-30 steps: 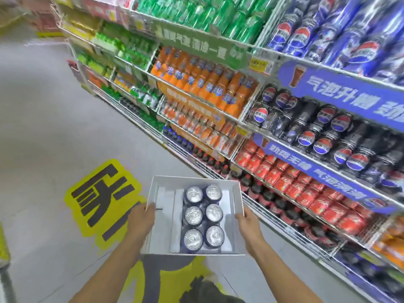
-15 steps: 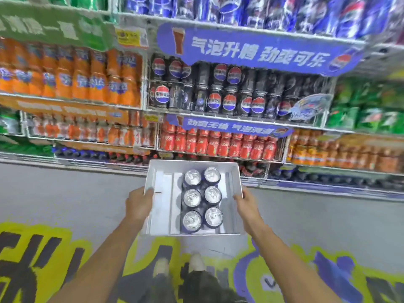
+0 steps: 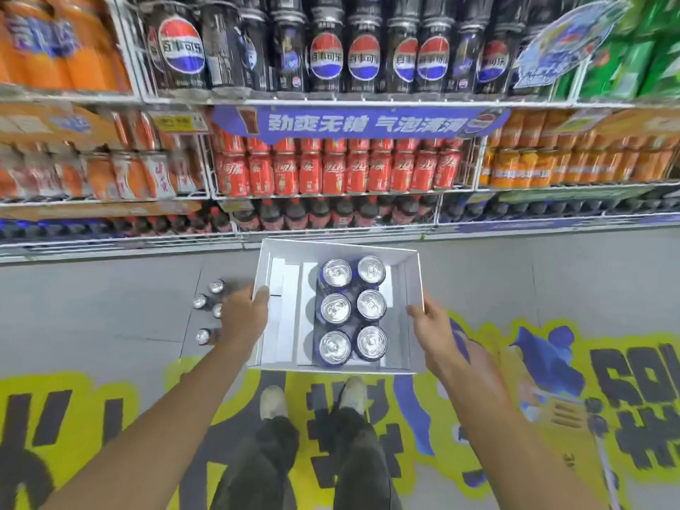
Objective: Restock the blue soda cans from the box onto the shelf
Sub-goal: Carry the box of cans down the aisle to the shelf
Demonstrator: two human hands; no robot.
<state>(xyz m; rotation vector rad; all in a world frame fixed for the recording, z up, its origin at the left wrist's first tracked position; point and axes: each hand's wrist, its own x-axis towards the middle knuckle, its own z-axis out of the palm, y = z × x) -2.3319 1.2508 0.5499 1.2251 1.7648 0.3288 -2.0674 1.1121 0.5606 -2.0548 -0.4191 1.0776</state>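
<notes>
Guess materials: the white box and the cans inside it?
White open-top box: likely paperboard or thin cardboard, matte; thin flat walls, folded flaps on its floor. Six blue soda cans: look like aluminium; bright reflective silver tops with pull tabs, glossy blue printed sides.

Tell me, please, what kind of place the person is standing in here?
Most likely a supermarket drinks aisle. Wire shelves carry rows of red cans and black bottles, a blue promotional banner hangs on the shelf edge, and a large floor advertisement lies underfoot.
</notes>
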